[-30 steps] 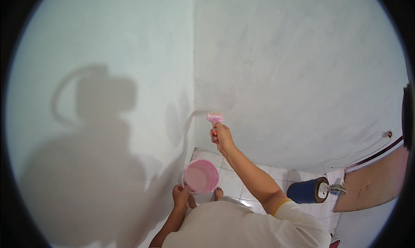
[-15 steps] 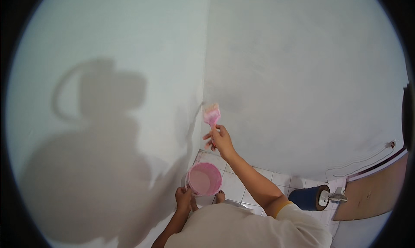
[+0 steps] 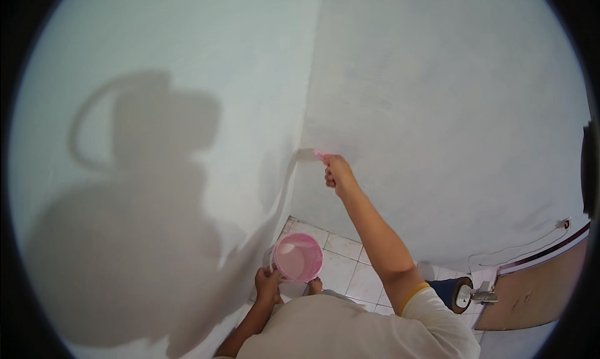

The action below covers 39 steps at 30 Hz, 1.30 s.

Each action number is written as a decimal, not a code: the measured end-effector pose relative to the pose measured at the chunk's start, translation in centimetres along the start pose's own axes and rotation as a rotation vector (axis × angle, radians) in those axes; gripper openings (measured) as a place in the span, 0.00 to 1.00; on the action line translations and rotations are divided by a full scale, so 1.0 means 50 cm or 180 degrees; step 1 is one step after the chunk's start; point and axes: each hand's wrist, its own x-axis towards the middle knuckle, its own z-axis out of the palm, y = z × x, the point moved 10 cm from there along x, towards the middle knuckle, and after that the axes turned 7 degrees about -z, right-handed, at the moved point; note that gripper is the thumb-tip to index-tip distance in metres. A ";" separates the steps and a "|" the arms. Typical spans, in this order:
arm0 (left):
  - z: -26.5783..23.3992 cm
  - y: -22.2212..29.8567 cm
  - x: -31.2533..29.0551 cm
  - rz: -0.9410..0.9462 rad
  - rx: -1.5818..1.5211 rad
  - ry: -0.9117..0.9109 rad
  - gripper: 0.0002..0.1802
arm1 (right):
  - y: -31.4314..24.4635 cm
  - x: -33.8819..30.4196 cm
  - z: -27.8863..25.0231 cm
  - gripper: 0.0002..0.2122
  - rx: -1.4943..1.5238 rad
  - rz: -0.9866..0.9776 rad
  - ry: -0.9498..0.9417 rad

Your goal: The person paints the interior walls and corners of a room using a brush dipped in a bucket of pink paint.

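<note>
My right hand (image 3: 338, 173) is closed around a pink paintbrush (image 3: 319, 154), raised against the right-hand grey wall (image 3: 406, 109) close to the corner. Most of the handle is hidden in my fingers, and the bristle end is hard to make out against the wall. Lower down, my left hand (image 3: 267, 284) grips the near-left rim of a pink bucket (image 3: 316, 257). Pale liquid, like paint, lies inside it.
The pale left wall (image 3: 250, 59) carries my large shadow and meets the grey wall at a vertical corner. White floor tiles (image 3: 344, 268) lie below. At lower right are a blue drum-like object (image 3: 445, 291), a brown panel (image 3: 531, 290) and a thin wire (image 3: 519, 263) along the wall.
My right hand has moved up and to the right with the paintbrush, which has turned from upright to pointing left at the wall. The bucket stays in my left hand, nearly unmoved.
</note>
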 end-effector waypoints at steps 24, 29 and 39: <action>0.006 -0.001 0.010 0.0099 0.0413 -0.0041 0.14 | 0.000 -0.087 0.075 0.12 -0.0044 -0.0247 -0.0152; -0.003 -0.009 0.014 0.0001 0.0015 -0.0102 0.12 | -0.042 -0.033 0.086 0.11 -0.0038 -0.0293 -0.0017; -0.004 0.012 0.015 0.0216 0.0134 0.0015 0.11 | -0.172 -0.126 0.139 0.10 0.0682 -0.0650 -0.0195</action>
